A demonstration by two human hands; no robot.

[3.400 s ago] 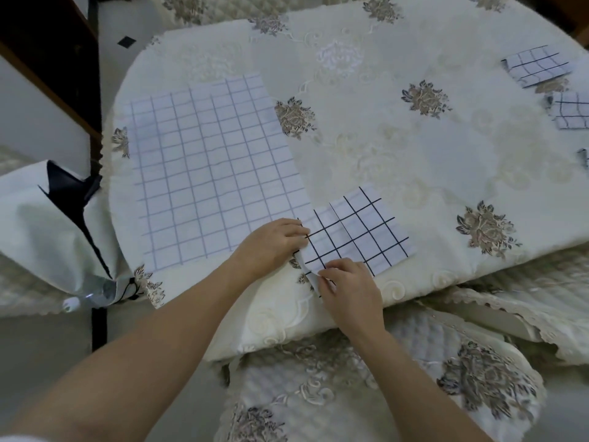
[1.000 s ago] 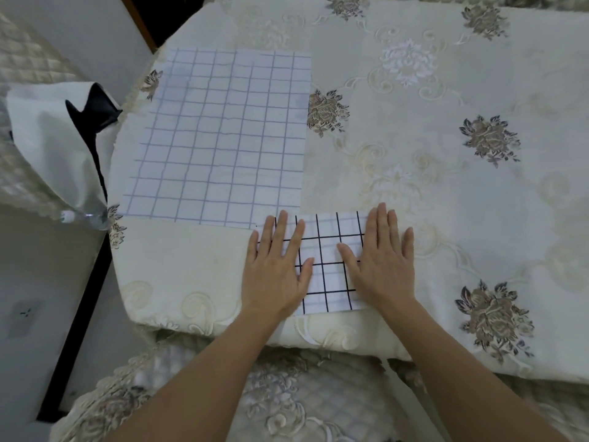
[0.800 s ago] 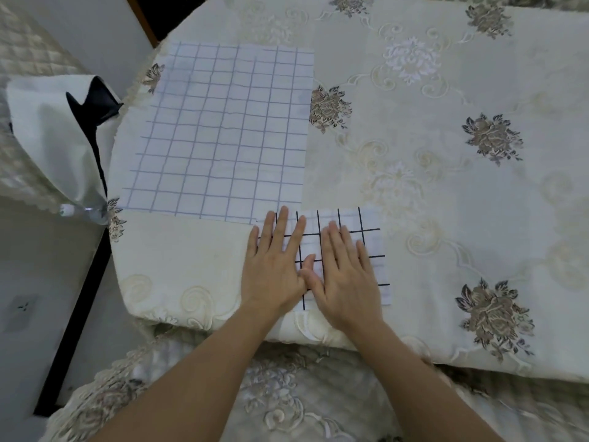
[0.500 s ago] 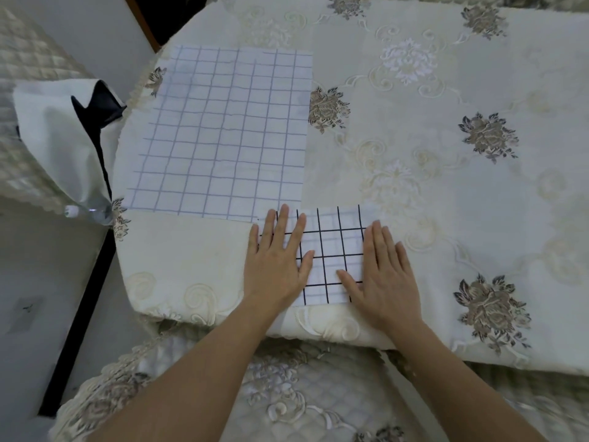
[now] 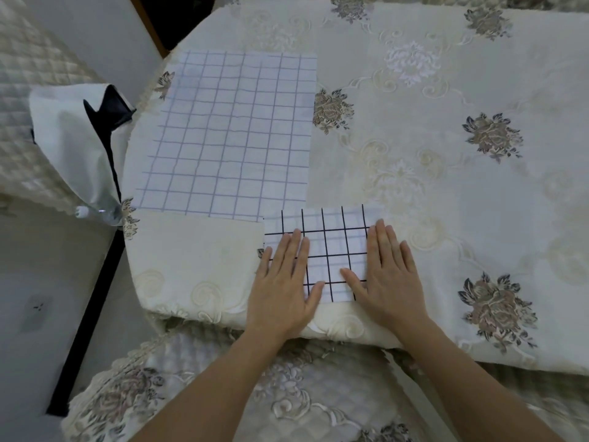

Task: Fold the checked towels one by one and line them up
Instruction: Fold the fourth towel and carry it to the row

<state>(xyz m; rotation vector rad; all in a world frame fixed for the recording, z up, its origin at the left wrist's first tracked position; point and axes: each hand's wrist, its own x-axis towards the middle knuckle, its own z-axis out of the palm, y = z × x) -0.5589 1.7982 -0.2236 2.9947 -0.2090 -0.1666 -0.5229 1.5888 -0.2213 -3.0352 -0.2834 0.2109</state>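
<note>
Pressing flat is where this is at: the left fingers (image 5: pixel 294 250) and right fingers (image 5: pixel 384 240) lie straight and slightly fanned, gripping nothing, just pushing down on the small folded black-check towel (image 5: pixel 331 237).

The left hand (image 5: pixel 282 282) covers the towel's left side. The right hand (image 5: pixel 387 275) sits over its right side, with the outer fingers spilling onto bare tablecloth (image 5: pixel 430 173).

What just changed: less than a second ago the right hand was tucked up beside the left one mid-towel, and now it's slid out to the right edge. Looks like a smoothing sweep to me. A few seconds ago both hands were pinching a corner and the towel lay skewed; now it's square to the near edge. I'd call this towel basically done.

It sits at the tabletop's near edge, a bit left of the middle. Its far left corner is just beside the near right corner of the big pale-check towel (image 5: pixel 232 135), which is spread open toward the far left corner and probably up next.

For room, the heels of both hands are right at the near edge where the cloth drops off, so nothing to spare there. There's a short bare strip to the left and loads of open cloth to the right and far side for lining up. A white bag (image 5: pixel 63 145) hangs off the left edge, out of the way.
</note>
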